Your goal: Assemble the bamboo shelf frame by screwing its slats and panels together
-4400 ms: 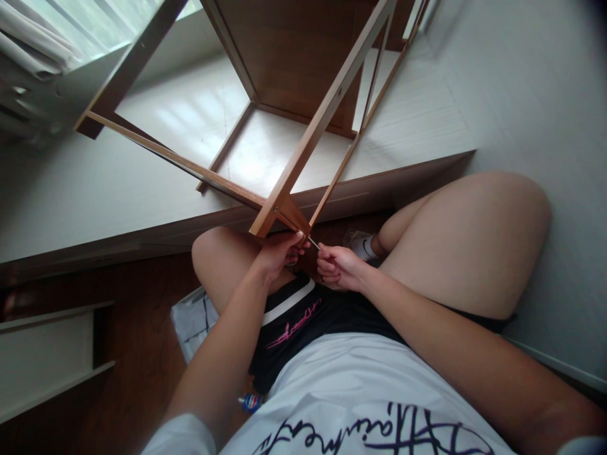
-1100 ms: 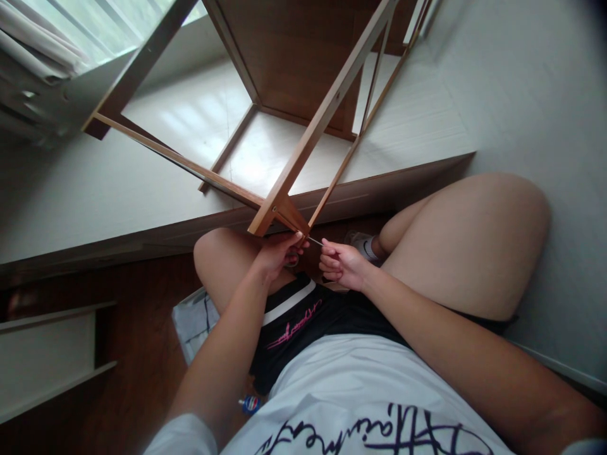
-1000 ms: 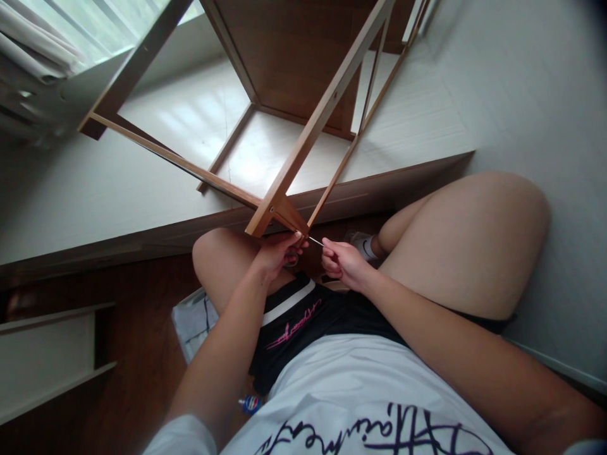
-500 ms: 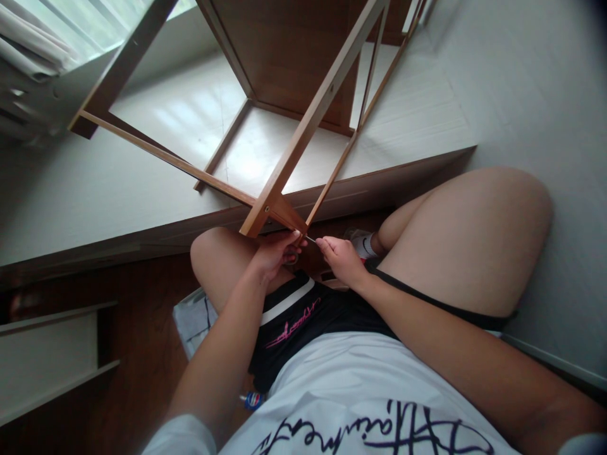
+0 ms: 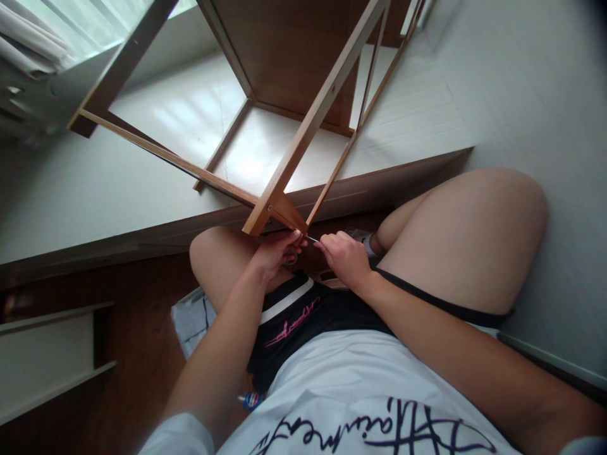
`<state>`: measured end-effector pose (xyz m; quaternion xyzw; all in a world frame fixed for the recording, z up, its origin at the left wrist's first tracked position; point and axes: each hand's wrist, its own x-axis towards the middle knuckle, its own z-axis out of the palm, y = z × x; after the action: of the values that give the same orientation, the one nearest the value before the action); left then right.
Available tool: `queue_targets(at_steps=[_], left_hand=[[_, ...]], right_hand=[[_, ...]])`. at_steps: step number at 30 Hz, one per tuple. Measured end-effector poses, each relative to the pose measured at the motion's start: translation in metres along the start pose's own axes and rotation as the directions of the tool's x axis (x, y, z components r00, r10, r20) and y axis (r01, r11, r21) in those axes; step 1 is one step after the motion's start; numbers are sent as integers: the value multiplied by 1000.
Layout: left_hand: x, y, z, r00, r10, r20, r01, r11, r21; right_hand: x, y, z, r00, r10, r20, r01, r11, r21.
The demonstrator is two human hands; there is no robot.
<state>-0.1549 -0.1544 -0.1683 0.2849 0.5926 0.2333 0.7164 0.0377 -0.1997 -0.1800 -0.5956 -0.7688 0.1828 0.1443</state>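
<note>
A brown wooden furniture frame (image 5: 307,136), with slim legs, rails and a flat panel, leans across the white ledge, its near corner reaching over my lap. My left hand (image 5: 275,253) is closed on the end of that corner, thumb on top. Part of a small round thing shows under its fingers, too unclear to name. My right hand (image 5: 348,259) is closed round a thin metal tool, whose shaft (image 5: 312,239) points left and meets the wood beside my left fingertips. Its handle is hidden in my fist, so the kind of tool cannot be told. A screw hole (image 5: 270,207) shows in the near leg.
The white ledge (image 5: 156,183) runs below a window with a grey curtain (image 5: 33,38). A pale wall (image 5: 535,95) stands close on my right. At lower left are a white shelf-like piece (image 5: 52,360) and a bottle with a blue label (image 5: 251,400) on the dark floor.
My right hand has turned slightly at the wrist around the tool, its knuckles now further over. The left hand keeps its grip, and the frame has hardly moved.
</note>
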Motion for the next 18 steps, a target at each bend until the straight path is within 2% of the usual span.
queue_targets(at_steps=[2, 3, 4, 5, 6, 7, 8, 9, 10, 11, 12, 14, 16, 18], left_hand=[[1, 0, 0, 1000, -2, -3, 2, 1000, -1], [1, 0, 0, 1000, -4, -4, 4, 1000, -1], [1, 0, 0, 1000, -6, -6, 6, 1000, 0], [1, 0, 0, 1000, -7, -11, 7, 1000, -1], [0, 0, 1, 1000, -7, -15, 7, 1000, -2], [0, 0, 1, 1000, -4, -20, 4, 1000, -5], [0, 0, 2, 1000, -1, -24, 1, 1000, -8], [-1, 1, 2, 1000, 2, -27, -3, 1000, -11], [-1, 1, 3, 1000, 5, -28, -6, 1000, -14], [-1, 2, 3, 1000, 8, -27, -8, 1000, -16], [-2, 2, 4, 1000, 10, -26, -10, 1000, -17], [-2, 2, 4, 1000, 14, -23, -14, 1000, -18], [-2, 2, 3, 1000, 13, -19, -13, 1000, -18], [-2, 2, 3, 1000, 7, -14, -8, 1000, -13]], right_hand=[[2, 0, 4, 999, 52, 9, -52, 987, 153], [3, 0, 7, 995, 97, 30, -101, 952, 288], [4, 0, 10, 986, 150, 77, -168, 874, 456], [5, 0, 13, 968, 196, 157, -251, 733, 632], [6, 0, 15, 939, 209, 272, -342, 529, 777], [7, 0, 17, 901, 170, 399, -433, 284, 856], [8, 0, 18, 856, 85, 510, -515, 40, 857], [9, 0, 18, 810, -20, 586, -581, -167, 797], [10, 1, 17, 771, -119, 625, -626, -320, 711], [10, 1, 15, 744, -191, 640, -650, -427, 629], [10, 2, 14, 727, -235, 645, -660, -497, 563], [10, 2, 10, 707, -260, 657, -665, -561, 493], [9, 1, 9, 692, -244, 679, -676, -551, 490], [8, 0, 9, 696, -148, 703, -673, -477, 566]])
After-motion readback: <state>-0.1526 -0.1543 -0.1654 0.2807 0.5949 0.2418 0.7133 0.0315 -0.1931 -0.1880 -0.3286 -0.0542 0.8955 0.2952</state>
